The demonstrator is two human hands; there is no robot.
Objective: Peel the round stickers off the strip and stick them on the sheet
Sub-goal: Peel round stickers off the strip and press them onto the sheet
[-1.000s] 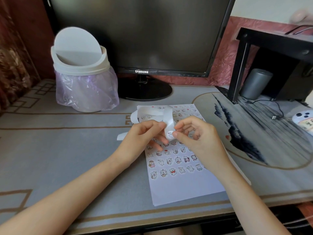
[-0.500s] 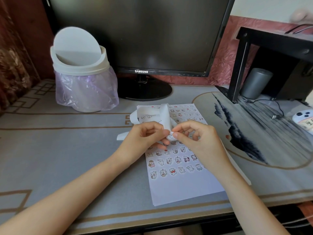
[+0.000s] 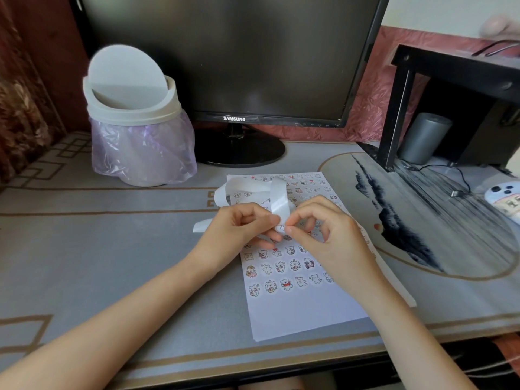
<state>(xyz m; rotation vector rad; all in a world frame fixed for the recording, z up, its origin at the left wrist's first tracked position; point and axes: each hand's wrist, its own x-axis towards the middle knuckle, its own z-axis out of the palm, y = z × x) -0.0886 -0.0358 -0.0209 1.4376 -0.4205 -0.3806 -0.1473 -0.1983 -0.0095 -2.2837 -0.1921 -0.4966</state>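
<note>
White strip (image 3: 278, 202) btwn hands (image 3: 239, 229) (image 3: 329, 237) (fingertip pinch)

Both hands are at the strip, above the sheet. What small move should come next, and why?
Likely the right hand should peel the small round sticker fully off the long white paper strip. Its fingertips pinch at the sticker, the left hand grips the strip, and the white paper sheet below has bare space.

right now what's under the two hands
The sheet lies under the left hand and right hand, which pinch the strip above it. Sticker rows show nearer and farther; the rows directly beneath the hands are covered.
</note>
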